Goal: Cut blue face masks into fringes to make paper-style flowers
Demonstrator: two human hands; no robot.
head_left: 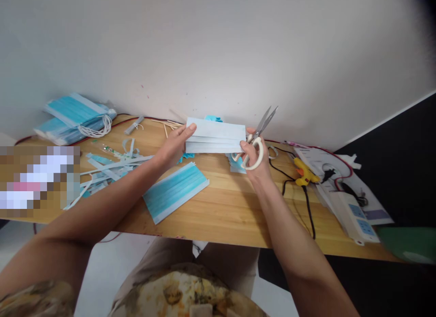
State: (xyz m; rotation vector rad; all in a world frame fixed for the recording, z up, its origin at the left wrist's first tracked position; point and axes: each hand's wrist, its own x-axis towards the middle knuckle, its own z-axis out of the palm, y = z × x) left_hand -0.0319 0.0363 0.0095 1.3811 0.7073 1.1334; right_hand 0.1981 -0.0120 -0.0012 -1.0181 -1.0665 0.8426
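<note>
My left hand (175,144) grips the left end of a pale blue face mask (215,135), held up above the wooden table (225,208) with its white side toward me. My right hand (254,156) pinches the mask's right end and also holds cream-handled scissors (259,137), whose blades point up and to the right, nearly closed. A second blue mask (175,191) lies flat on the table below my left forearm.
A stack of blue masks (75,117) sits at the back left, with cut strips and ear loops (109,167) scattered beside it. At right lie a yellow glue gun (304,172), black cables and a white power strip (354,215). A white wall stands close behind.
</note>
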